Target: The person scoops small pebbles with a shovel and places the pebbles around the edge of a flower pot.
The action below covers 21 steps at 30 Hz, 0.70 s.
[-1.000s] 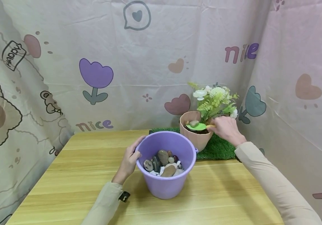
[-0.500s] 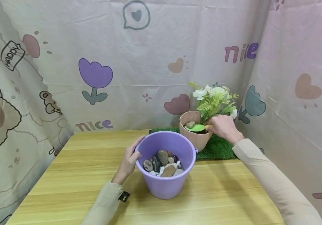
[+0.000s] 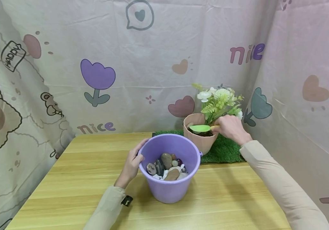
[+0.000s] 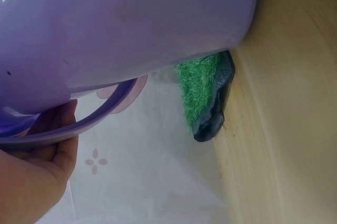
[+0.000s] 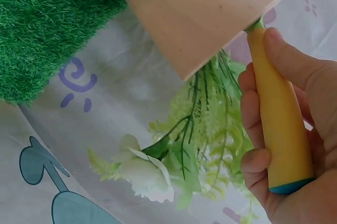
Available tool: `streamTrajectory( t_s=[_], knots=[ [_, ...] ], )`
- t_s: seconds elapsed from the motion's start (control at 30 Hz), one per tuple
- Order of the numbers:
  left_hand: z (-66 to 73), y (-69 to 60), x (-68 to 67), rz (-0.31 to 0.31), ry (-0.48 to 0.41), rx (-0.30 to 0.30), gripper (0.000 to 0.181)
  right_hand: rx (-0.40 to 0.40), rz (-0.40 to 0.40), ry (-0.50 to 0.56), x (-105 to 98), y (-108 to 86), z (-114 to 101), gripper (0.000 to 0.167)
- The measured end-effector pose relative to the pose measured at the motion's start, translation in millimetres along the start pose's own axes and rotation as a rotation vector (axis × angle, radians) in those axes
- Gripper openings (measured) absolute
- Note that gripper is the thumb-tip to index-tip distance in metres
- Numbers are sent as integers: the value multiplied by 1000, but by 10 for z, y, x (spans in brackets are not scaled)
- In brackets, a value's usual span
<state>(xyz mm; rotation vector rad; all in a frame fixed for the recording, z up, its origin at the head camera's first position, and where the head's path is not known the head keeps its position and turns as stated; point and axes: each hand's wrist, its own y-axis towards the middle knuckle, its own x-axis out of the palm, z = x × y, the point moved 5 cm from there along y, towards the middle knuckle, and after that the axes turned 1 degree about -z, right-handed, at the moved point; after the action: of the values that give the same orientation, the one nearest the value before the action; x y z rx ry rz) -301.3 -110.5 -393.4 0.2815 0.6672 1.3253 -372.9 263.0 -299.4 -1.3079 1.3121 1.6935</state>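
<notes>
My left hand (image 3: pixel 131 166) grips the rim of a purple bucket (image 3: pixel 168 191), thumb over the edge; several stones (image 3: pixel 166 161) lie inside it. In the left wrist view the fingers (image 4: pixel 66 150) curl round the bucket's rim and handle area. At the pink pot (image 3: pixel 200 144), my right hand (image 3: pixel 231 128) holds a small shovel by its yellow handle (image 5: pixel 281 113). The shovel's green blade (image 3: pixel 200 128) is inside the pot opening, above dark soil. A pale stone (image 3: pixel 190 125) shows at the pot's left inner wall. White flowers (image 3: pixel 222 95) with green leaves stand in the pot.
A green turf mat (image 3: pixel 225 151) lies under the pot at the back right of the wooden table (image 3: pixel 95 166). The bucket stands in front of the pot and slightly left. Patterned cloth (image 3: pixel 147 48) hangs behind and at both sides.
The pale stone in the pot has shifted left, to the inner wall. The green blade has moved slightly with my right hand. My left hand and the bucket have stayed still.
</notes>
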Motion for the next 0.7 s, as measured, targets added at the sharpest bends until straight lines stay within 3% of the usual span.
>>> streamTrajectory(
  t_s=[0.3,0.57,0.7],
  knots=[
    [-15,-11,-8,2,8,6,69,24,21,25,-48,-7,14,19],
    [-21,-11,-4,0,10,1,69,35,76,24,-74,-34,-2,24],
    [-13,-6,-2,-2,9,-1,69,-4,125,57,-124,-58,-86,27]
  ],
)
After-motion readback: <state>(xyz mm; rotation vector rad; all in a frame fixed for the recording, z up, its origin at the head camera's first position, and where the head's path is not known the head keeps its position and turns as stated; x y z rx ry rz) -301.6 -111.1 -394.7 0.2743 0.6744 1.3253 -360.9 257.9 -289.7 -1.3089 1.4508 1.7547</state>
